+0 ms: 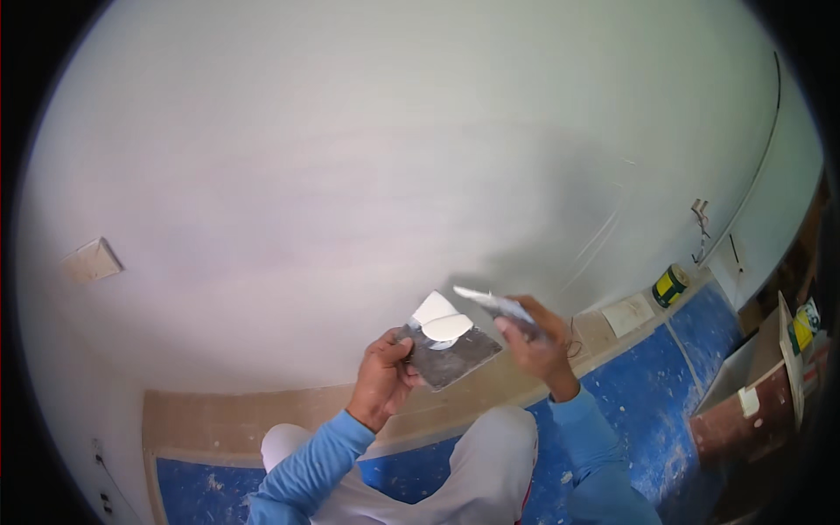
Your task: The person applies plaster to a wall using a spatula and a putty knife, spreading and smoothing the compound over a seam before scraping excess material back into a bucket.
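Note:
My left hand [385, 376] grips a grey, flat rectangular plate [455, 357] by its left edge, thumb on top. A mound of white putty [444, 322] sits on the plate's far part. To the right, my right hand [541, 339] is closed round a putty knife [503, 308], tilted, with white putty along its far edge. The knife is held just apart from the plate, a little above and right of it. Most of its handle is hidden in my fingers. Both hands are in front of a pale wall [332, 210].
Blue sheeting [626, 394] spotted with white covers the floor, bordered by a tan strip [201, 420] along the wall. A green and yellow can [670, 286] stands at the right. Wires [700, 229] stick out of the wall. A brown box [748, 416] sits at far right.

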Motion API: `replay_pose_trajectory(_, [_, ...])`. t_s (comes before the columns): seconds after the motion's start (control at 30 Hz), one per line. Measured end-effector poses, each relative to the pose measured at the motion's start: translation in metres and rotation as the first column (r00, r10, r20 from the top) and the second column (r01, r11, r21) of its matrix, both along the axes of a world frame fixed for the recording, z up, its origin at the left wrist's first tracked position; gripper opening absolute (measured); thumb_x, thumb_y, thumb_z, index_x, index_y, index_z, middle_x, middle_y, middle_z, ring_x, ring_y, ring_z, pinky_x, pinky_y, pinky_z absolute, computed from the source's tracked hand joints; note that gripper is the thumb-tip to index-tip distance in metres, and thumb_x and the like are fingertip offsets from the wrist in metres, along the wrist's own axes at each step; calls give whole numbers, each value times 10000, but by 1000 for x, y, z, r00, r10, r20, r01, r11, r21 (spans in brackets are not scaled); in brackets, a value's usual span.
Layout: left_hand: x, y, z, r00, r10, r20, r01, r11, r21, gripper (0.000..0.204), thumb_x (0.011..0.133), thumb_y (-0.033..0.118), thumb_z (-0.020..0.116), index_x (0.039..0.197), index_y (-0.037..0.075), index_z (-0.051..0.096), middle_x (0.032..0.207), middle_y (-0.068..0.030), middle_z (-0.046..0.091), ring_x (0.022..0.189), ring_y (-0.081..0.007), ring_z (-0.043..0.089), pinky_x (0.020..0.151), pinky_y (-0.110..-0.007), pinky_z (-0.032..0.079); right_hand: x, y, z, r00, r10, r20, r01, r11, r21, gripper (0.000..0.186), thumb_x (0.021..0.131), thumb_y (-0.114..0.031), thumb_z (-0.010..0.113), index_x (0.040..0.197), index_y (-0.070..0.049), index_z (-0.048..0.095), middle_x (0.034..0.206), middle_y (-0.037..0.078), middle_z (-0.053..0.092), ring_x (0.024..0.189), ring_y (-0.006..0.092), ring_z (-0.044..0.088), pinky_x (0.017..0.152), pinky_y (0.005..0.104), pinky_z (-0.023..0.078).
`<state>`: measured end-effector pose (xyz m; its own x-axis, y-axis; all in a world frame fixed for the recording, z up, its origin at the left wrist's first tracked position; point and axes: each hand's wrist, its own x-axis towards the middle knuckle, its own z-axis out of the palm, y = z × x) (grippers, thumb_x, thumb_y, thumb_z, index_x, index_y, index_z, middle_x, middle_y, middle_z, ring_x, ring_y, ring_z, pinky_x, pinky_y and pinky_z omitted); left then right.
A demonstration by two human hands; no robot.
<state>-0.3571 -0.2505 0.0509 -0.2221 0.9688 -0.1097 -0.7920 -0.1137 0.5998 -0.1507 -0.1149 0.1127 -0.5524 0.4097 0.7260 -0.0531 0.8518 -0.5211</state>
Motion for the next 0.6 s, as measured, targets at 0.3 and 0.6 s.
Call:
replay_pose_trajectory(0.3, [-8,3,-31,990,34,-137,-28,999,45,211,996,139,515,1161,20,572,822,-29,656,581,-84,619,488,-245,556,-19,-13,-27,880,42,473,-78,995,57,761,701,100,597,1429,-63,446,1152,164,532,992,367,574,859,416,507])
replay_pose_trajectory(0.6, [-50,-12,-35,931,-23,-363,8,999,-43,252,980,172,550,1180,22,573,853,-33,663,628,-77,619,518,-231,528,-37,-9,35,938,-223,264,171,964,205,310,831,-27,595,1136,28,585,879,182,572,745,365,612,630,450,492])
